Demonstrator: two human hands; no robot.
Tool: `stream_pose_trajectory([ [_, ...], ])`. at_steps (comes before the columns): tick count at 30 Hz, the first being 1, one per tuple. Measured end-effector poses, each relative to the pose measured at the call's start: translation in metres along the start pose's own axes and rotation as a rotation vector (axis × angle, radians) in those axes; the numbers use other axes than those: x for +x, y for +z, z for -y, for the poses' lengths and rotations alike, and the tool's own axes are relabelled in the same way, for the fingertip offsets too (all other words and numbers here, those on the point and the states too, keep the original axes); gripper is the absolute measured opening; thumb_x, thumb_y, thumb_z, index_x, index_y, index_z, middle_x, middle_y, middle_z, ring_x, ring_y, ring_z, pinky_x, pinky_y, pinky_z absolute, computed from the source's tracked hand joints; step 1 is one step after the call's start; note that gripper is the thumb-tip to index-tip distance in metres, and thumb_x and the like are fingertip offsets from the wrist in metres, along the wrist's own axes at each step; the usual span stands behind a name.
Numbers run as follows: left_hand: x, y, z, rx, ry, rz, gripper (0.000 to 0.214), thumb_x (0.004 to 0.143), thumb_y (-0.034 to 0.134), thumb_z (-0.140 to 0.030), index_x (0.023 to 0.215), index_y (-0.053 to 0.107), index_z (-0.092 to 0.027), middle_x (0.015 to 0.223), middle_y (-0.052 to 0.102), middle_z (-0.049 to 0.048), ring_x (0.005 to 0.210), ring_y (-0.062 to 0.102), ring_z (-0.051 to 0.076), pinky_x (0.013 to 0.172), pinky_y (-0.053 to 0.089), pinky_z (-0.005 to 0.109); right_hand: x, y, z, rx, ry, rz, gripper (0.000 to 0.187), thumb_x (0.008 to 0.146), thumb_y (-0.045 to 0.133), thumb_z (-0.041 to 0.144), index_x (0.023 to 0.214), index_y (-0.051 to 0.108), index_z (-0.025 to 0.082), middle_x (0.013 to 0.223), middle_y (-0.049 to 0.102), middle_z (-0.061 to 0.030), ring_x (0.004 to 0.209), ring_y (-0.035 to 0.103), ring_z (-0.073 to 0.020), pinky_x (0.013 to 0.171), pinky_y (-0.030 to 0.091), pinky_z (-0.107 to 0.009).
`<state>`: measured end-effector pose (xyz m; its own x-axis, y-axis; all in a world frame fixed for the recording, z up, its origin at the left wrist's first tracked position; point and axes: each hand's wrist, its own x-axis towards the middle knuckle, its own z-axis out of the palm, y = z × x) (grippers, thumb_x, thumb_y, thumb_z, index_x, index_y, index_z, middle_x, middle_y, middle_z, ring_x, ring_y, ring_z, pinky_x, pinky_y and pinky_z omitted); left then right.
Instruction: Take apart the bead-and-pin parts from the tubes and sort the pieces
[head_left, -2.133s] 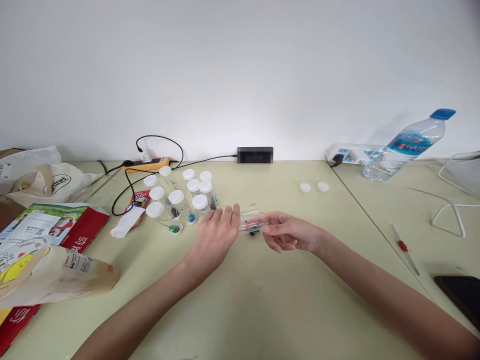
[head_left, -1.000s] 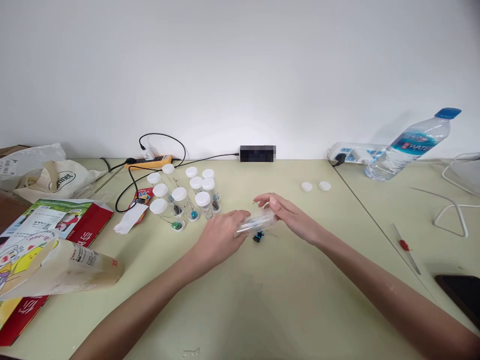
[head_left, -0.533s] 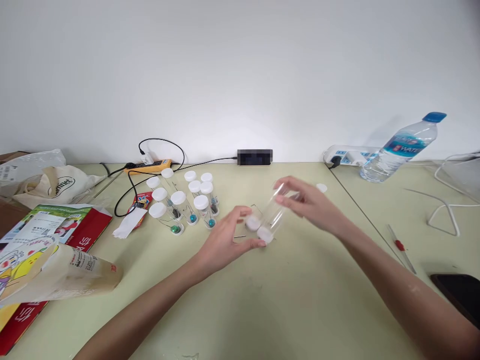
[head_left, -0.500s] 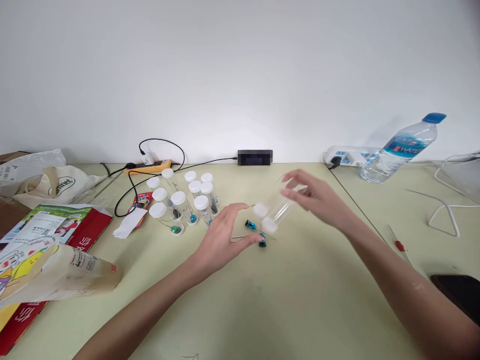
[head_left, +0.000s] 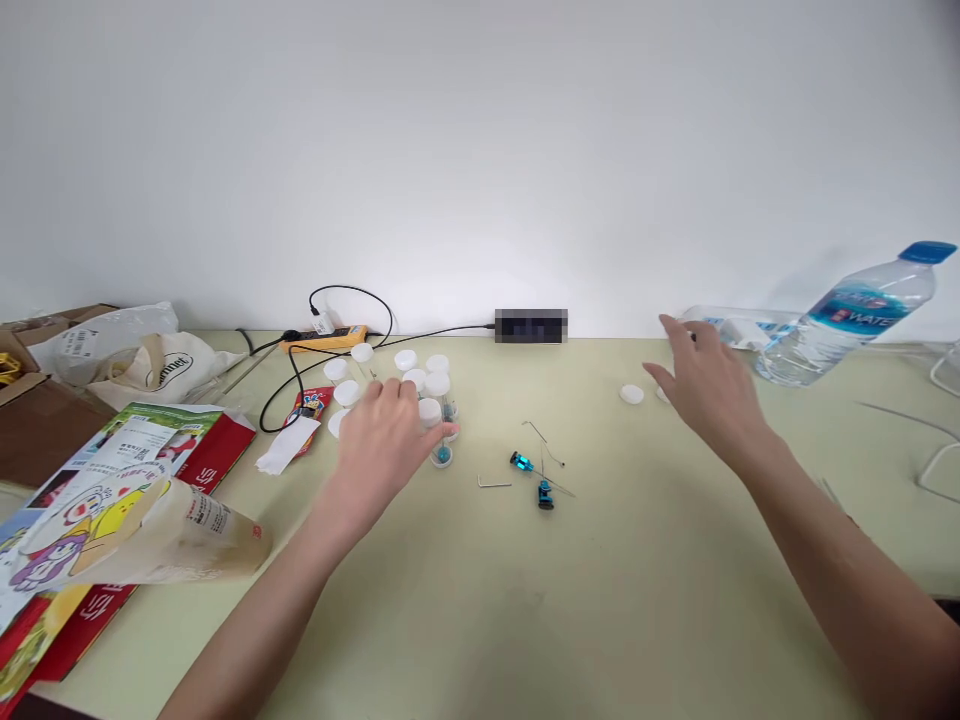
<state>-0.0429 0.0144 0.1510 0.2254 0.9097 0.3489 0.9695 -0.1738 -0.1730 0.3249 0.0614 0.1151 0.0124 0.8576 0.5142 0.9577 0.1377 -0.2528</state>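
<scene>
While L fingers (head_left: 388, 394) hide some tubes (head_left: 438, 384), grip unclear, R fingers (head_left: 681, 343) spread, btl (head_left: 851, 312) part-blocking pwr strip (head_left: 739, 331)

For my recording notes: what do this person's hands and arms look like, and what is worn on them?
Left hand and right hand are both ungloved, with no rings noticeable. The slender forearms are bare; no sleeve, watch or bracelet shows.

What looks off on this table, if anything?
No clear spill or damage. The water bottle and drink cup appear to lean, though wide-angle distortion near the edges could explain that. Two blue pieces and an L-shaped key lie loose in the middle, apart from the capped tubes grouped by the left hand.
</scene>
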Motion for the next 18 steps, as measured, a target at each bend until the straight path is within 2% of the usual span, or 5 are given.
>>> stream_pose_trajectory([
  [2, 0.001, 0.006, -0.005, 0.026, -0.027, 0.076, 0.042, 0.082, 0.05, -0.054, 0.081, 0.057, -0.013, 0.071, 0.06, 0.0095, 0.076, 0.058, 0.026, 0.054, 0.039, 0.03, -0.001, -0.008, 0.02, 0.005, -0.052, 0.12, 0.056, 0.09, 0.037, 0.051, 0.141, 0.025, 0.03, 0.132, 0.04, -0.0174, 0.102, 0.048, -0.0433, 0.068, 0.037, -0.047],
  [6, -0.001, 0.002, -0.013, -0.047, -0.015, 0.116, 0.025, 0.086, 0.047, -0.04, 0.081, 0.052, -0.016, 0.065, 0.059, 0.0055, 0.068, 0.059, 0.023, 0.049, 0.031, 0.026, -0.011, -0.021, 0.056, 0.096, -0.126, 0.35, 0.044, 0.091, 0.04, 0.047, 0.131, 0.043, 0.029, 0.126, 0.051, -0.0106, 0.098, 0.056, -0.0325, 0.077, 0.042, -0.045],
  [10, -0.012, -0.013, -0.024, -0.441, 0.052, 0.064, 0.013, 0.085, 0.049, -0.031, 0.09, 0.045, -0.02, 0.081, 0.062, 0.0015, 0.072, 0.059, 0.019, 0.056, 0.038, 0.025, -0.037, -0.032, 0.098, 0.306, -0.203, 0.575, 0.042, 0.092, 0.037, 0.051, 0.128, 0.044, 0.031, 0.116, 0.059, -0.0061, 0.089, 0.06, -0.0238, 0.073, 0.045, -0.037],
  [14, -0.029, -0.006, -0.048, -0.797, 0.353, 0.118, 0.012, 0.083, 0.049, -0.021, 0.089, 0.039, -0.021, 0.084, 0.06, 0.0007, 0.072, 0.056, 0.015, 0.062, 0.041, 0.025, -0.074, -0.031, 0.139, 0.398, -0.375, 0.471, 0.045, 0.09, 0.038, 0.056, 0.122, 0.045, 0.026, 0.101, 0.063, -0.0095, 0.078, 0.059, -0.024, 0.064, 0.043, -0.036],
  [18, -0.041, 0.01, -0.067, -0.827, 0.377, 0.12, 0.014, 0.078, 0.041, -0.013, 0.08, 0.031, -0.022, 0.073, 0.054, 0.0004, 0.064, 0.049, 0.015, 0.056, 0.036, 0.025, -0.096, -0.021, 0.156, 0.244, -0.494, 0.372, 0.036, 0.09, 0.04, 0.053, 0.102, 0.053, 0.021, 0.081, 0.064, -0.0118, 0.068, 0.056, -0.0256, 0.052, 0.033, -0.033],
])
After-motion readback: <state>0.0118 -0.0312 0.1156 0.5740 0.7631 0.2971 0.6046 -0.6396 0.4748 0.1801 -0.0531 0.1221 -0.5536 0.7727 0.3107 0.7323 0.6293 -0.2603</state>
